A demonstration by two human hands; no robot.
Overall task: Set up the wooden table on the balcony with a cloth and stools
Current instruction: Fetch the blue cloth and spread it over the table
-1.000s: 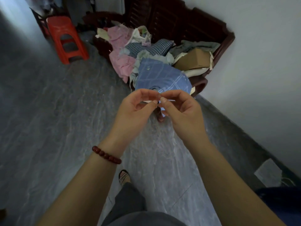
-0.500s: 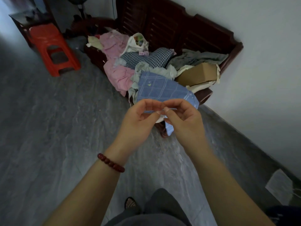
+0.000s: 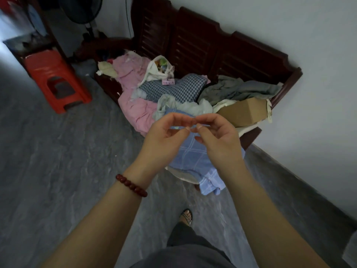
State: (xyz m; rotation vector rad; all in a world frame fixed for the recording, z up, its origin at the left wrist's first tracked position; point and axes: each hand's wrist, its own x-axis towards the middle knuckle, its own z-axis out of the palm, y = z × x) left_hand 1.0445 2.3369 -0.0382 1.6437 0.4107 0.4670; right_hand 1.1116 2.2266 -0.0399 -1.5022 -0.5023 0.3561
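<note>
Your left hand [image 3: 164, 141] and right hand [image 3: 220, 141] pinch the blue checked cloth [image 3: 193, 156] by its hem; soft and light, it sags below your fingers [image 3: 174, 119], so take corners.

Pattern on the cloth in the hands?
The cloth is light blue with pale check lines; head view.

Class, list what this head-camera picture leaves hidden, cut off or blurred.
Head view only:
- blue checked cloth: middle hidden behind the left hand and right hand, which pinch its edge.
- wooden bench: seat buried under heaped clothes.
- fan: cut off by the top edge.
- red stool: blurred.
</note>
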